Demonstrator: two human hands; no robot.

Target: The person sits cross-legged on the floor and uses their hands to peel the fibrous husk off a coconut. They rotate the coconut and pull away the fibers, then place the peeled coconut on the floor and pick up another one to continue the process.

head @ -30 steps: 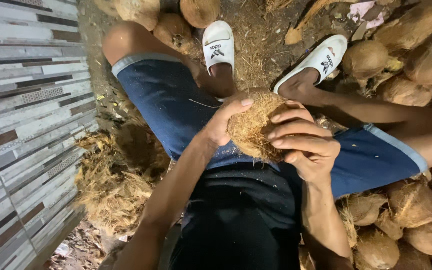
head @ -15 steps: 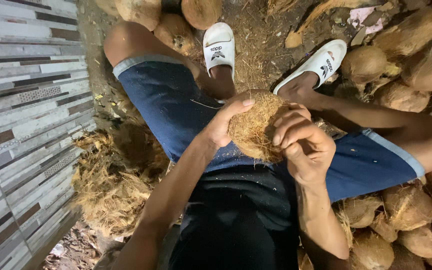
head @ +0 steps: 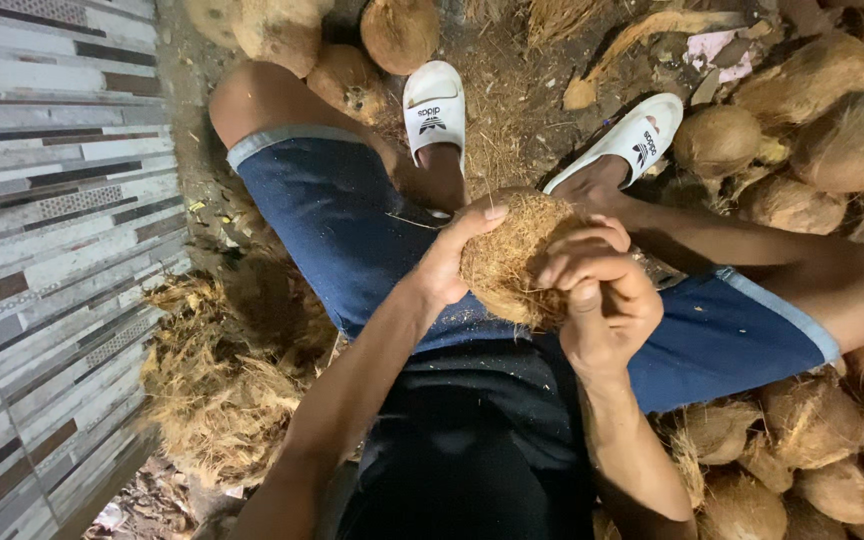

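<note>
A brown, fibrous coconut is held over my lap, between my knees. My left hand cups its left side, thumb laid over the top edge. My right hand is clenched against its right side, fingers curled into the husk fibre. I sit in blue denim shorts, with white slide sandals on my feet ahead of the coconut.
Several unhusked coconuts are heaped at the right and along the lower right; more coconuts lie at the top. A mound of torn husk fibre sits at my left, beside a striped tiled wall.
My right hand has closed tighter on the coconut's right side and shifted slightly toward me. The left hand keeps its hold and the coconut has barely moved.
</note>
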